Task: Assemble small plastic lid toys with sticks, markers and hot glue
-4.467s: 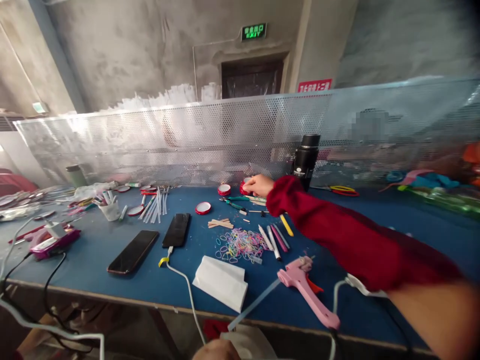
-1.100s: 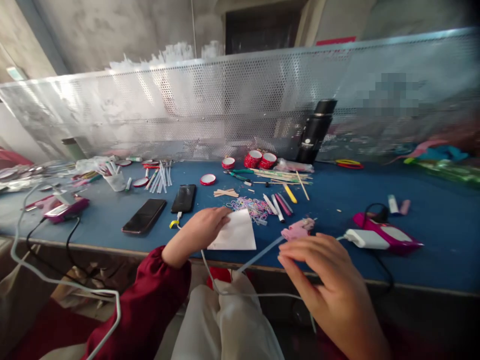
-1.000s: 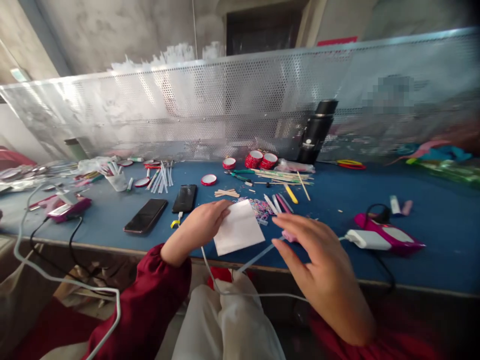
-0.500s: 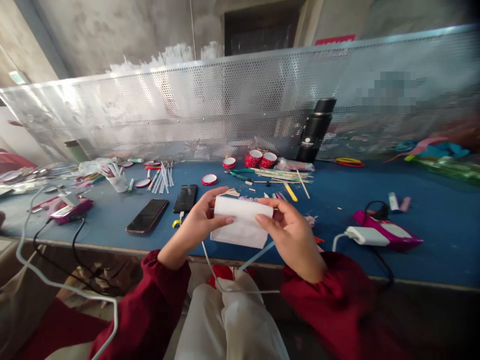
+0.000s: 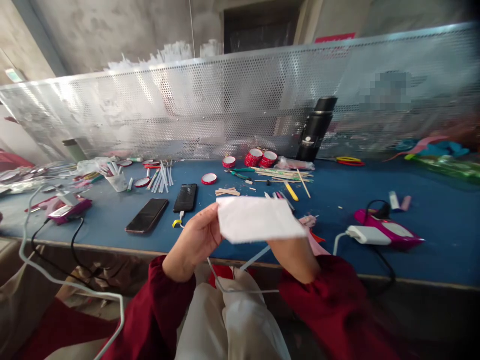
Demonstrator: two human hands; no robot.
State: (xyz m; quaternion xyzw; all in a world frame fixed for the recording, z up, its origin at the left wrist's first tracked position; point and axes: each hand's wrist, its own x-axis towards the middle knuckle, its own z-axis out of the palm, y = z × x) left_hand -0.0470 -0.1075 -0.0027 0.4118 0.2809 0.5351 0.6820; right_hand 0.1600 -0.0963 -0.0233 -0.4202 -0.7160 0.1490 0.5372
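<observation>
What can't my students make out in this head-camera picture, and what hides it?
All in the head view:
Right hand: fingers hidden behind the white paper.
Pens: near ends covered by the paper.
Pink glue gun: partly hidden by the paper and right arm.
Red sign: lettering too blurred to read.
Green bundle: cut off by the right edge.
</observation>
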